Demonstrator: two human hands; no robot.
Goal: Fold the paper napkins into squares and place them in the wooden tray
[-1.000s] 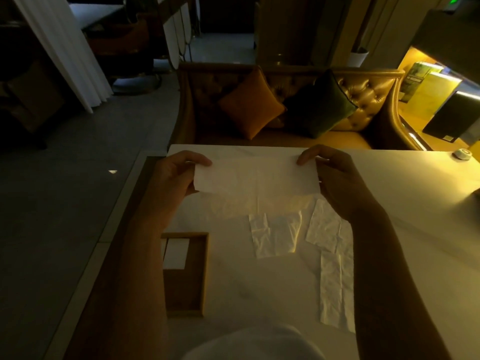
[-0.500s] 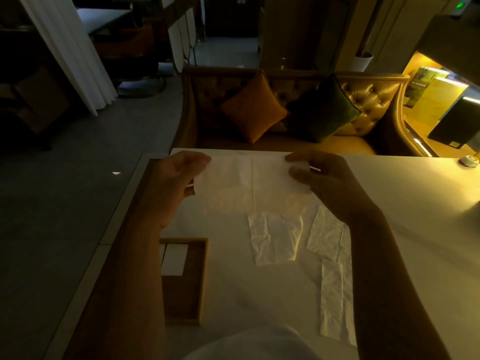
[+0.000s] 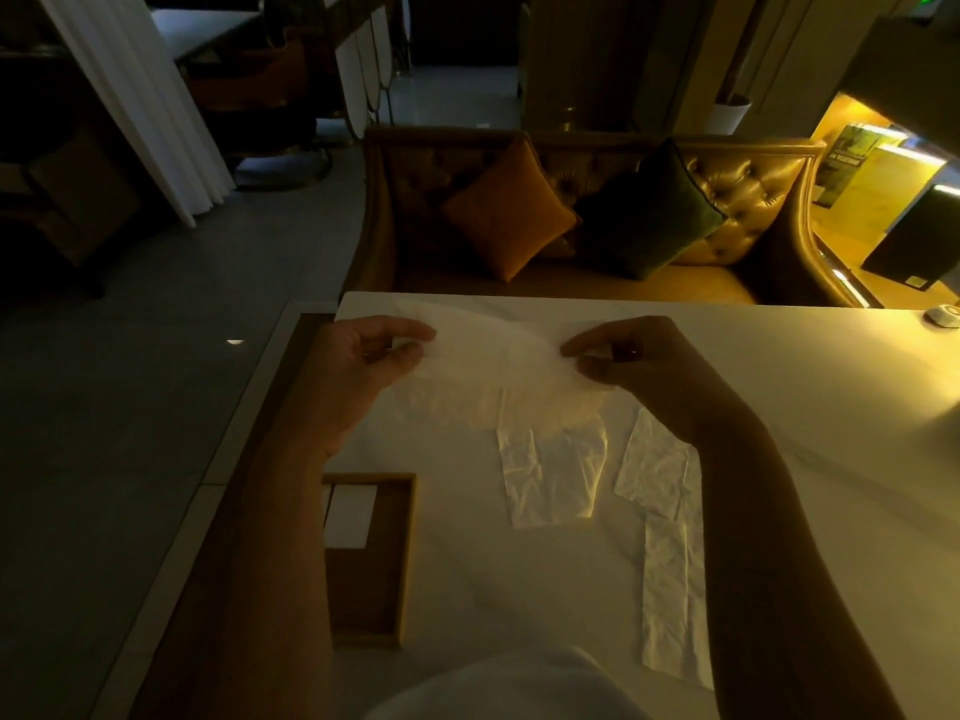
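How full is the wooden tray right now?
Nearly empty: one folded napkin lies in the wooden tray, at its far end; the left forearm hides its left side.

Dim room, tufted sofa [image 3: 727, 200], grey floor [image 3: 156, 381], white curtain [image 3: 140, 106]

Both forearms are reaching forward; left grip [image 3: 363, 366] and right grip [image 3: 641, 363] are each pinching the napkin [image 3: 496, 348] between thumb and forefinger.
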